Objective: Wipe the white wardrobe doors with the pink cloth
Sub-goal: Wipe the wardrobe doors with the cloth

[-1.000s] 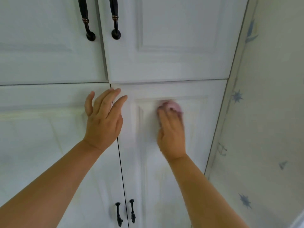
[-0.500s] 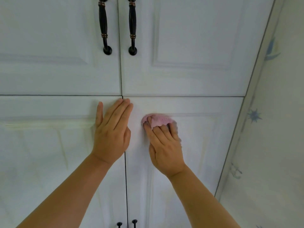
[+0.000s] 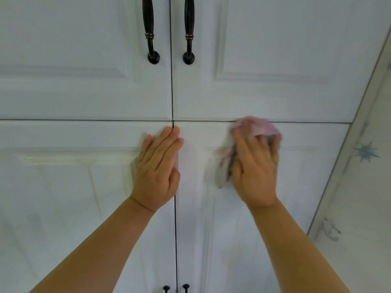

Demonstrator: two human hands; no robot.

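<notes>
Wiping was under way — right hand [image 3: 255,166] pressed the pink cloth [image 3: 257,127] flat against the lower right wardrobe door's [image 3: 296,197] top edge; left hand [image 3: 157,166], fingers together, braced the seam. Lower panel likely came next.

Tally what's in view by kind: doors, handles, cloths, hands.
Doors: 4
Handles: 4
Cloths: 1
Hands: 2, left hand, right hand
Total: 11
</notes>
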